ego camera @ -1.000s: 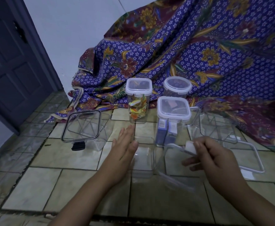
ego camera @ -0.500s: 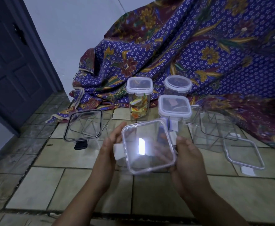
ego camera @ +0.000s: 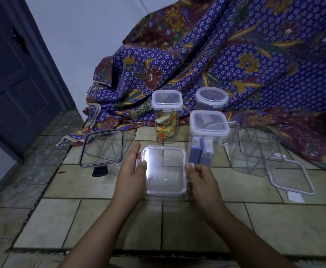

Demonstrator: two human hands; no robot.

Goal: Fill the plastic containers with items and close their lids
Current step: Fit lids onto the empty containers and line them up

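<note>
**Lid held between both hands, jars ranged beyond**

Just past the grip stood a lidded square clear container holding blue boxes (ego camera: 208, 138). Beside it, beyond the left fingertips, stood a tall lidded clear container of coloured wrappers (ego camera: 166, 122). Furthest off was a round lidded jar with dark contents (ego camera: 211, 99). Left of the grip sat an open clear container with a black rim (ego camera: 102, 149), with a black clasp (ego camera: 99, 172) at its near edge. Right of the grip sat a second open clear container (ego camera: 255, 149), and a loose grey-rimmed lid (ego camera: 289, 178) lay flat nearer than it. A purple flowered cloth (ego camera: 235, 64) was draped behind everything, on a pale tile floor (ego camera: 81, 219).

Nothing lay between the hands and the jars.

A clear square lid with a pale rim (ego camera: 165, 171) was held flat and low over the floor. Glare hid what lay under it. The left hand (ego camera: 132, 171) pinched its left edge, thumb on top and fingers reaching along the far side. The right hand (ego camera: 200, 180) gripped the right edge, thumb tip at the rim. Both forearms came in from below.
</note>
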